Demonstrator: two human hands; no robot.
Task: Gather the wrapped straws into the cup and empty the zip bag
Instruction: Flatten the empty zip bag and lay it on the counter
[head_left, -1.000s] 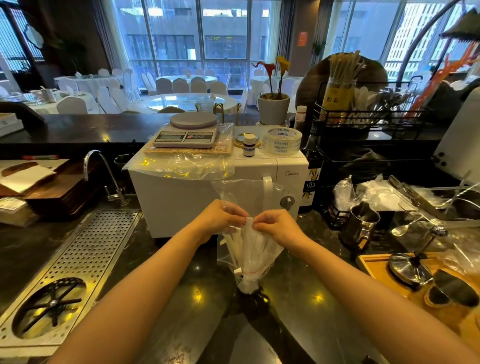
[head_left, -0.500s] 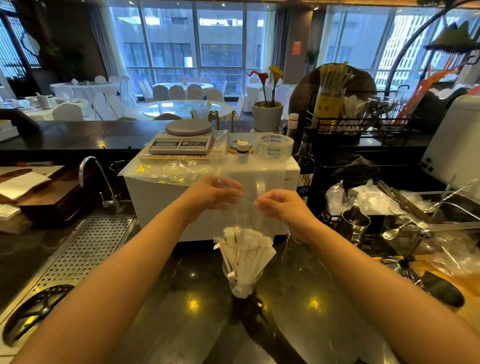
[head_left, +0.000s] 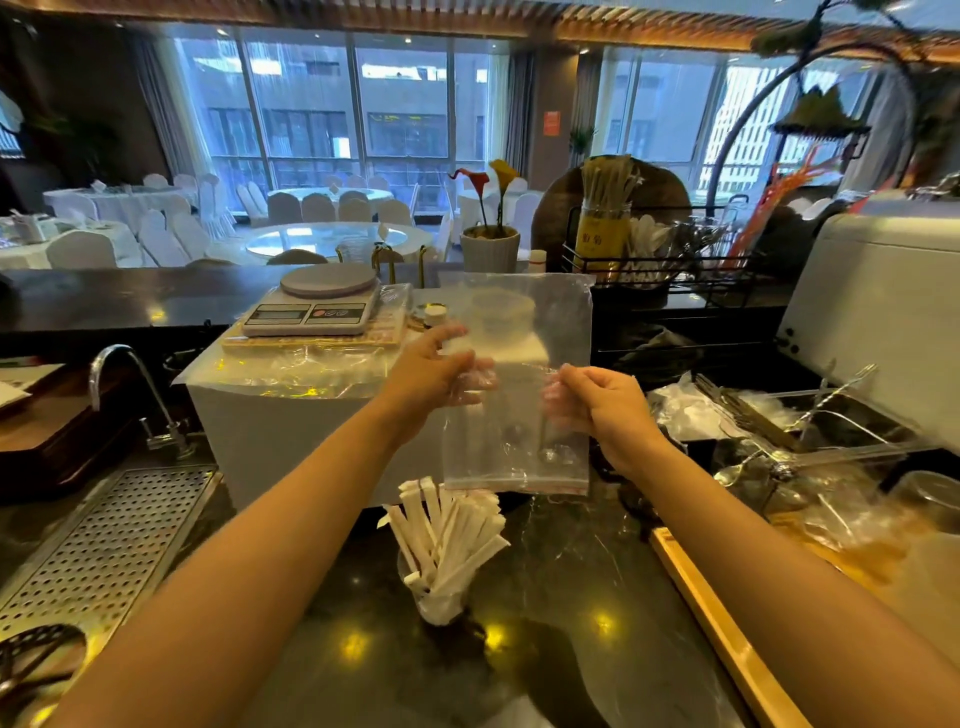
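Note:
A clear zip bag (head_left: 519, 374) hangs upside down in the air, its red-lined opening at the bottom, and it looks empty. My left hand (head_left: 434, 371) grips its left side and my right hand (head_left: 597, 402) grips its right side. Just below the bag's mouth a bundle of white wrapped straws (head_left: 449, 535) stands fanned out in a small clear cup (head_left: 439, 605) on the dark marble counter. The bag's opening is clear of the straw tips.
A white appliance (head_left: 291, 431) with a kitchen scale (head_left: 311, 306) stands behind the cup. A perforated drain tray (head_left: 109, 540) and tap (head_left: 135, 395) are at left. A wooden tray (head_left: 727, 634), spoons and plastic bags crowd the right.
Both hands have lifted the bag up off the straws. A second ago it still wrapped them; now it hangs free above them, and the straws stay in the cup.

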